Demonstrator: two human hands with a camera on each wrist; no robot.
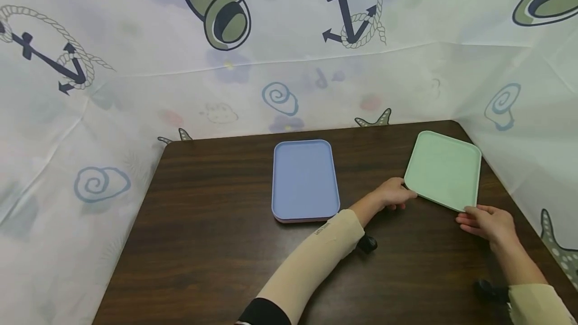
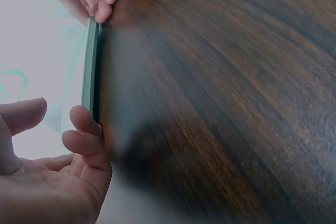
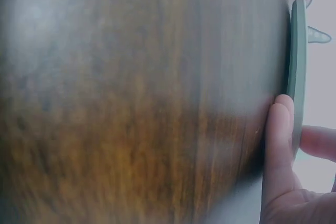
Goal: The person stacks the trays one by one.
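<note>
A light green rectangular tray [image 1: 444, 170] lies tilted in angle at the right of the dark wooden table, both my hands at its near edge. My left hand [image 1: 394, 193] is at its near left corner. In the left wrist view the fingers [image 2: 84, 142] curl at the rim, while the thumb is held apart above. With my right hand [image 1: 492, 222] I pinch the near right corner; the right wrist view has the thumb on one face and fingers [image 3: 278, 140] on the other. Whether the tray touches the table I cannot tell.
A blue tray [image 1: 305, 179] lies at the table's middle back, with a pinkish rim showing beneath its near edge. The brown table [image 1: 212, 224] ends at the back and right against a white printed cloth [image 1: 289, 24]. My left forearm crosses the table's front.
</note>
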